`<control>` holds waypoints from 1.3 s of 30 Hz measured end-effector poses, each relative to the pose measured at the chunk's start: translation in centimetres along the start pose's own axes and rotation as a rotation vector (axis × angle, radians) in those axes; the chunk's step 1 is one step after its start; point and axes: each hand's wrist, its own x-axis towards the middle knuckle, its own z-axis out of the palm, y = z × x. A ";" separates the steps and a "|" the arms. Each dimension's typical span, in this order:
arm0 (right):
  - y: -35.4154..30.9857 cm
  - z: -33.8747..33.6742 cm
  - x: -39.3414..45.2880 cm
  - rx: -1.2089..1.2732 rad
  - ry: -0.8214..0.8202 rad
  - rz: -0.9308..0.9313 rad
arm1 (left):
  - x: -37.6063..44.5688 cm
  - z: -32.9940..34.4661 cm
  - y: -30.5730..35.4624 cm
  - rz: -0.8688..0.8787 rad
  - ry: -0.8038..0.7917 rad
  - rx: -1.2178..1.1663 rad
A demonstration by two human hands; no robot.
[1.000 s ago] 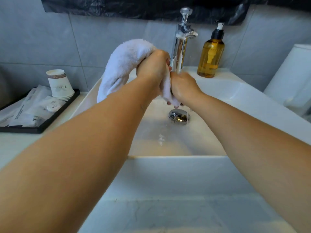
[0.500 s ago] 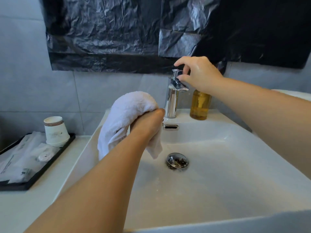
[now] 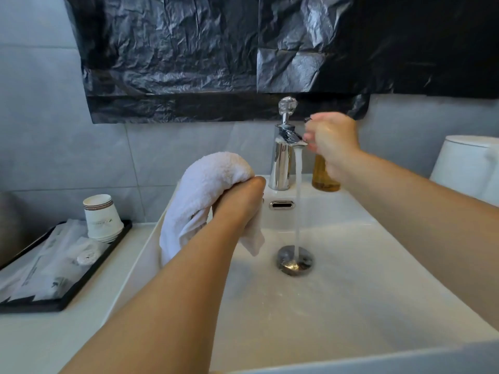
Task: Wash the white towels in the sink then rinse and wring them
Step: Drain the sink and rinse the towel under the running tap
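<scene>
A white towel (image 3: 205, 184) is bunched in my left hand (image 3: 240, 203), which grips it above the left side of the white sink (image 3: 378, 265); its ends hang down toward the basin. My right hand (image 3: 330, 136) is blurred, just right of the chrome tap (image 3: 282, 163), with loosely curled fingers holding nothing. The tap's clear knob stands free above it. A stream of water (image 3: 298, 198) falls from the spout onto the chrome drain (image 3: 294, 260).
An amber soap bottle (image 3: 322, 179) stands behind my right wrist. A black tray (image 3: 89, 282) with sachets and stacked paper cups (image 3: 101, 217) sits on the counter at left. Black plastic sheeting (image 3: 216, 58) covers the wall above. A white toilet tank (image 3: 469, 163) is at right.
My right hand let go of the towel, went up to the tap knob, then dropped beside the spout. Water now runs. My left hand keeps the towel.
</scene>
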 end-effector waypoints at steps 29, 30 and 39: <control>15.9 -9.2 -6.4 -0.898 -0.735 -0.297 | 0.9 0.1 -0.3 0.089 0.006 0.043; 15.8 -8.9 -6.4 -0.872 -0.773 -0.167 | 0.8 0.1 -0.3 0.084 0.006 0.050; 13.6 -1.2 -5.0 -0.201 -0.620 0.222 | 1.4 -1.0 -0.2 0.089 0.047 0.029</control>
